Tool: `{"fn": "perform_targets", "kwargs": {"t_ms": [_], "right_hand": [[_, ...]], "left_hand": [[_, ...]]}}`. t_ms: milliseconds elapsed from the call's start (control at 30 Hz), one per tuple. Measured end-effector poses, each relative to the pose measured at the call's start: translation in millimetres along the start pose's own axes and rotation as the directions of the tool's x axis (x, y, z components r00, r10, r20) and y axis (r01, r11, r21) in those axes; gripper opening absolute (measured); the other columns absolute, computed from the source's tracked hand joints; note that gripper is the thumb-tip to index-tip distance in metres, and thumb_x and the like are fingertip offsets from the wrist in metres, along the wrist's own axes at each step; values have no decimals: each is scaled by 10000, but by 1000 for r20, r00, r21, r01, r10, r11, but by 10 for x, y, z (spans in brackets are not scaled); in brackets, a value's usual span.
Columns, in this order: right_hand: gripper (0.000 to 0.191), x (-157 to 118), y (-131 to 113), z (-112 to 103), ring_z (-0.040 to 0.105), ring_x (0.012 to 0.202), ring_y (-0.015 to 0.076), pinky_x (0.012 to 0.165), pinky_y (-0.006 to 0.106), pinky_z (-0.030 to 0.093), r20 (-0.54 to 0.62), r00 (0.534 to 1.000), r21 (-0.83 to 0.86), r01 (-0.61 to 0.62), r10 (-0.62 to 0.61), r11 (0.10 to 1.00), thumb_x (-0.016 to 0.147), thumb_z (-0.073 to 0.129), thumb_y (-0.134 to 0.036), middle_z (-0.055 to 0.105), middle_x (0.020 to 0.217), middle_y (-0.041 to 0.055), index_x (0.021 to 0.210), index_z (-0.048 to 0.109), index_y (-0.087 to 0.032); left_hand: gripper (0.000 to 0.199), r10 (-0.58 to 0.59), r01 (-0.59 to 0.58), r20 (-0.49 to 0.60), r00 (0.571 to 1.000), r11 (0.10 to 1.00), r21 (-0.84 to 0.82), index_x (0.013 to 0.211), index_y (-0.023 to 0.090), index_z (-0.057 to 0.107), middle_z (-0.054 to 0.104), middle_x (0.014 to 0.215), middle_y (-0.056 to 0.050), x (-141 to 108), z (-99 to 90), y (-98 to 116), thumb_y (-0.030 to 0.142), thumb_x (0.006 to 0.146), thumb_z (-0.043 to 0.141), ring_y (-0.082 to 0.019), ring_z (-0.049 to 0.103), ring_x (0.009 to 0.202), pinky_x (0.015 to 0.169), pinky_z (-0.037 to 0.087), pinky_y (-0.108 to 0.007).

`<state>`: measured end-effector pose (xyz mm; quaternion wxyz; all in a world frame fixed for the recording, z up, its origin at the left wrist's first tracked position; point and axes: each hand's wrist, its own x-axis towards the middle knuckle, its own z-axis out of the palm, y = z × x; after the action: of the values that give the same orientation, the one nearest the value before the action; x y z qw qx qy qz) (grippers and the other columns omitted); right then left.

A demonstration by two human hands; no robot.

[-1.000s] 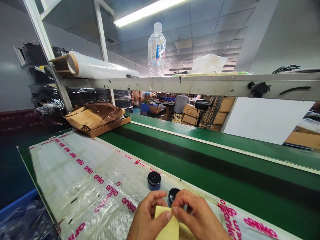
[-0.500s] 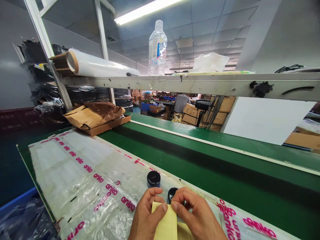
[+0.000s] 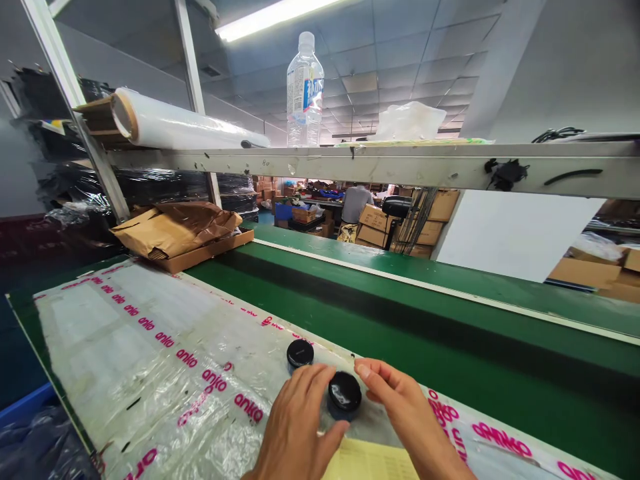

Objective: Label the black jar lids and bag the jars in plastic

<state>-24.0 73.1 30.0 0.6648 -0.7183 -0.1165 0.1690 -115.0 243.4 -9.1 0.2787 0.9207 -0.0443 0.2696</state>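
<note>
My left hand (image 3: 303,420) is open, its fingers stretched along the left side of a round black-lidded container (image 3: 345,393) and its thumb spread in front. Whether it touches the container I cannot tell. On the container's right, my right hand (image 3: 400,407) has thumb and forefinger pinched together; anything between them is too small to name. A second round black-lidded container (image 3: 300,353) stands just beyond my left fingertips. Below both hands lies a yellow sheet (image 3: 373,460), partly cut off by the bottom of the view.
Plastic film with pink lettering (image 3: 165,373) covers the near worktop, beside a green belt (image 3: 400,320). Crumpled brown paper lies in a cardboard tray (image 3: 215,250). A shelf (image 3: 380,160) overhead bears a bottle (image 3: 305,93) and a film roll (image 3: 175,123). Someone sits far back.
My hands have parted and let go of the yellow sheet, which now lies lower. The left hand has moved beside the nearer container; the right remains pinched, farther right.
</note>
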Motion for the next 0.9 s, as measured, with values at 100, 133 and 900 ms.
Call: {"fn": "perform_targets", "kwargs": {"t_ms": [100, 133, 900], "right_hand": [[507, -7, -21, -10, 588, 988, 278, 881, 344, 436, -21, 999, 1, -24, 24, 1000, 785, 662, -698, 696, 946, 31, 916, 704, -211], [513, -8, -29, -15, 590, 992, 282, 884, 347, 437, -27, 999, -3, -28, 27, 1000, 774, 667, -701, 693, 935, 30, 915, 708, -210], [642, 78, 342, 121, 537, 1333, 405, 1152, 464, 403, -99, 994, 291, -19, 50, 957, 622, 818, -747, 695, 1332, 94, 1003, 822, -231]], "left_hand": [[979, 17, -5, 161, 987, 997, -74, 1511, 288, 317, 520, 1489, -79, 122, 17, -14, -17, 674, 722, -299, 491, 1379, 1143, 483, -522], [1011, 3, 19, 214, 977, 995, -96, 1530, 285, 292, 501, 1508, -85, 155, 16, -17, -40, 667, 707, -299, 473, 1398, 1159, 464, -528], [459, -436, 408, 13, 900, 831, -378, 1008, 238, 498, 634, 940, 0, 446, 268, 123, 250, 643, 776, -227, 663, 814, 727, 500, -331]]}}
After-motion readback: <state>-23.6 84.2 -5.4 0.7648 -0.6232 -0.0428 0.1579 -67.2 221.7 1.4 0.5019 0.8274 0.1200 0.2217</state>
